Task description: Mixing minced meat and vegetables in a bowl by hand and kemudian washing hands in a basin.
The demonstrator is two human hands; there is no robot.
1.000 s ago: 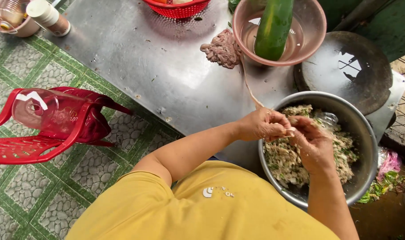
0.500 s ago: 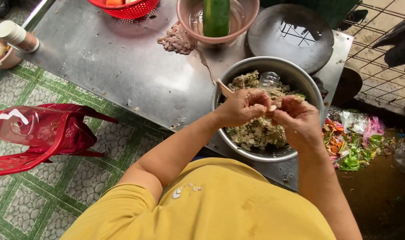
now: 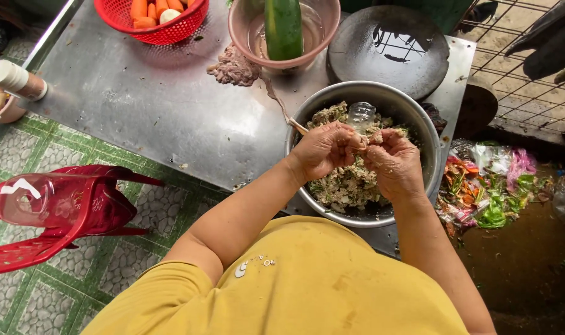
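We stand at one grey steel bench [image 3: 146,105] on a green tiled floor [image 3: 22,155]. On it: one steel bowl [image 3: 428,139] of minced filling [image 3: 347,186], one pink bowl [image 3: 245,37], one red basket [image 3: 127,22]. Over the steel bowl, our left hand [image 3: 322,149] and right hand [image 3: 394,162] pinch one lump of filling together.

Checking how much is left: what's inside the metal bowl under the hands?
The metal bowl holds a chopped meat-and-herb mixture and a clear plastic piece. Left hand and right hand cover its middle.
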